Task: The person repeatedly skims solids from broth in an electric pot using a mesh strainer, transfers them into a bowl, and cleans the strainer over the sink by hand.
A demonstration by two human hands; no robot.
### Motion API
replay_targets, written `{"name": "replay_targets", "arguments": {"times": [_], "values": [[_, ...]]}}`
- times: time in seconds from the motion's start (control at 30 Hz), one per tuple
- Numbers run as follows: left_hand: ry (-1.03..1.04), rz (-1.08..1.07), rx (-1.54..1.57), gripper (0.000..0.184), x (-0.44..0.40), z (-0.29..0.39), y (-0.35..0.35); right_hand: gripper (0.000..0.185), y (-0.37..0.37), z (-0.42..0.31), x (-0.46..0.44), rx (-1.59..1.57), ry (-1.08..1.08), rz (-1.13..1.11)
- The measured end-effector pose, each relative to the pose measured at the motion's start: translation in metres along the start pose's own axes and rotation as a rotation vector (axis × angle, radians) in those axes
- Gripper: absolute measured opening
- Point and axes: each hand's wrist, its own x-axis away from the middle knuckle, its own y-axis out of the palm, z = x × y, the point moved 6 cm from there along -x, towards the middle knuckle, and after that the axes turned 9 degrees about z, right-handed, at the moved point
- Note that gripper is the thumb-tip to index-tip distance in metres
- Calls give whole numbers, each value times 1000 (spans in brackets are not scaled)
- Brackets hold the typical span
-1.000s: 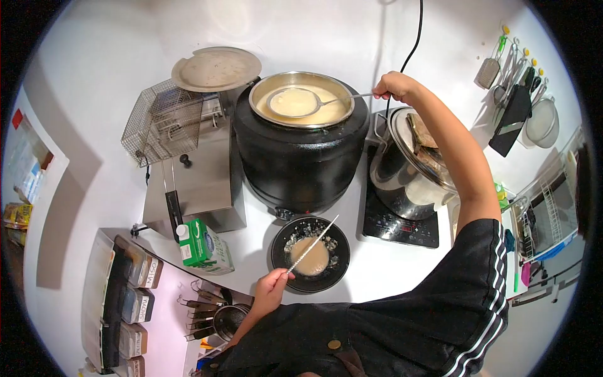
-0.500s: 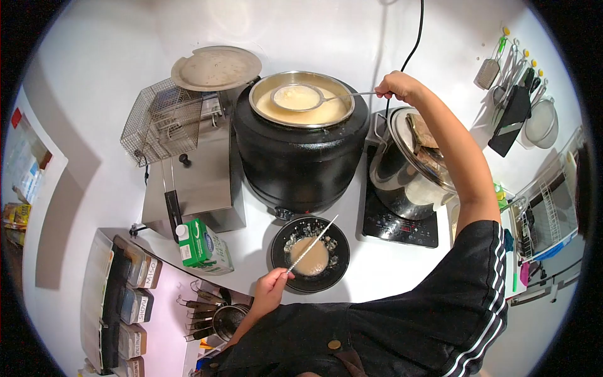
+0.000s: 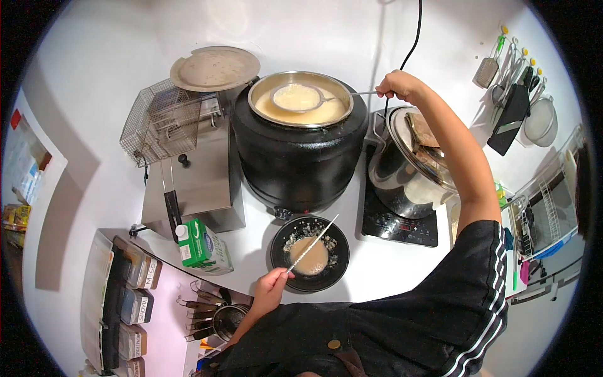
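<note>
My right hand (image 3: 399, 87) is closed around the thin handle of a round strainer (image 3: 297, 98). Its bowl sits in the pale, creamy liquid (image 3: 323, 115) that fills the steel insert of a black soup warmer (image 3: 298, 157). My left hand (image 3: 271, 288) grips a thin, pale chopstick (image 3: 314, 244) with a patterned upper part; whether there is one or a pair held together I cannot tell. The chopstick slants over a black bowl (image 3: 342, 267), which contains light brown liquid (image 3: 309, 257) and whitish bits around its inner wall.
A lidded steel pot (image 3: 402, 169) stands on a black induction cooker (image 3: 402, 227) at right. On the left are a green-and-white carton (image 3: 207, 248), a wire fryer basket (image 3: 160, 119) and a round lid (image 3: 215, 68). Labelled containers (image 3: 143, 270) line the lower left; utensils (image 3: 512, 100) hang at right.
Both hands, the strainer and the chopstick keep the same positions. The whole view has shifted very slightly.
</note>
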Motion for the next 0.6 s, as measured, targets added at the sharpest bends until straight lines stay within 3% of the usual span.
{"name": "replay_targets", "arguments": {"times": [0.6], "values": [[4, 1, -42, 18, 1, -1, 0, 14, -11, 6, 3, 30, 8, -11]]}}
